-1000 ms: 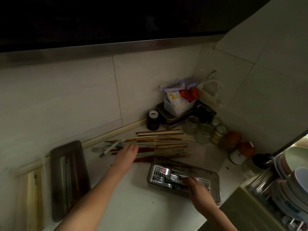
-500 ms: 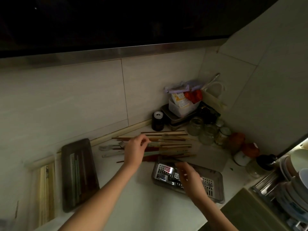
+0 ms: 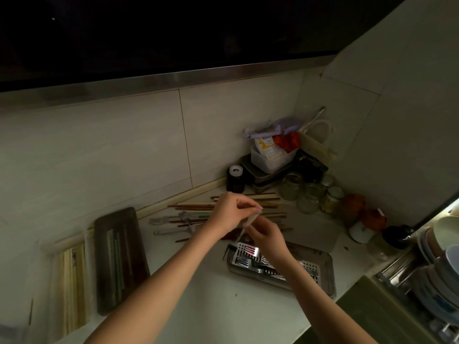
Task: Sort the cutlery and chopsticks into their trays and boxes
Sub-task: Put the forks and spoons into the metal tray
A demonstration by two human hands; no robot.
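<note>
Midway through the fork step, judging from the head view; left hand pinching the pale handle of a fork, tines angled down just over the metal tray on the bench; right hand curled at the same handle, grip unclear; loose chopsticks behind; next, probably lowering and releasing among the cutlery.
</note>
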